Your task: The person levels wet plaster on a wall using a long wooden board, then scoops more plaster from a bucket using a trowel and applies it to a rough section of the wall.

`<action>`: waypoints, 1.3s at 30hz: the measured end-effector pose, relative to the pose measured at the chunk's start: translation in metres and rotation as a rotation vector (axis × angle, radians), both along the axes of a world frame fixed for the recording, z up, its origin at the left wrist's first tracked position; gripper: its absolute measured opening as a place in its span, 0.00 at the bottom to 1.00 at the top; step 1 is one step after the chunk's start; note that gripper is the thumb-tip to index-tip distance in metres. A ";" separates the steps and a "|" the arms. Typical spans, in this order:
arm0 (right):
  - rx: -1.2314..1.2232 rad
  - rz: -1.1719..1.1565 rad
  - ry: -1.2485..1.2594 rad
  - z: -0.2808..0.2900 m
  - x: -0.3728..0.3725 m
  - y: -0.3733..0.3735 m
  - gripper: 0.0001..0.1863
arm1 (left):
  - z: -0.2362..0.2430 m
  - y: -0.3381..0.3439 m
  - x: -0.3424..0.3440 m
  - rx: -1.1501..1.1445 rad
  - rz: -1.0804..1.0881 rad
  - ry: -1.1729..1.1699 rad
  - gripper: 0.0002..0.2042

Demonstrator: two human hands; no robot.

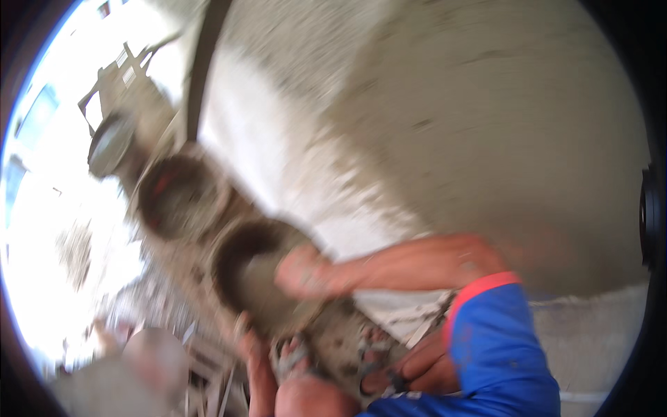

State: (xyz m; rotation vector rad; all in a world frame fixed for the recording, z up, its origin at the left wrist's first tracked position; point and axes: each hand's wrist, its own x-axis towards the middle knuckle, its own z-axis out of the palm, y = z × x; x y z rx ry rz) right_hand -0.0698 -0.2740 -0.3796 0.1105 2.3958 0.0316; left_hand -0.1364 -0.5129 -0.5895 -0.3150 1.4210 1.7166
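The round mortar-caked pan (pixel 260 274) was seen just left of the right hand (pixel 306 272) — fingers closed on its near rim. The left hand (pixel 258 361) sat below the pan, grip hidden by blur; cannot tell. A second pan (pixel 174 198) lay up-left, approx. along the same diagonal.

Blurry shot, but the right arm wears a bright blue short sleeve (pixel 497 347) with a coral-pink band (pixel 479 288) at its cuff; the forearm below is bare. Sandals (pixel 292 358) with grey dusty straps on both feet, near the bottom edge.
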 end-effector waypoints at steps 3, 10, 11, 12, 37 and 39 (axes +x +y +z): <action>-0.319 0.055 0.430 -0.024 0.004 -0.014 0.09 | -0.076 -0.015 -0.020 0.201 0.016 0.460 0.22; -0.577 0.182 0.487 -0.070 0.026 -0.002 0.20 | 0.068 0.152 0.008 0.126 -0.278 0.386 0.23; -0.555 0.190 0.480 -0.047 0.019 0.004 0.20 | 0.073 0.155 0.007 0.136 -0.293 0.381 0.23; -0.443 0.132 0.584 -0.024 0.011 0.009 0.13 | 0.077 0.158 0.004 0.144 -0.296 0.380 0.23; -0.502 0.089 0.433 -0.015 0.005 0.029 0.18 | 0.111 0.205 0.009 0.227 -0.411 0.370 0.26; -0.288 0.007 0.326 0.038 0.003 0.023 0.20 | 0.112 0.203 0.009 0.221 -0.398 0.362 0.26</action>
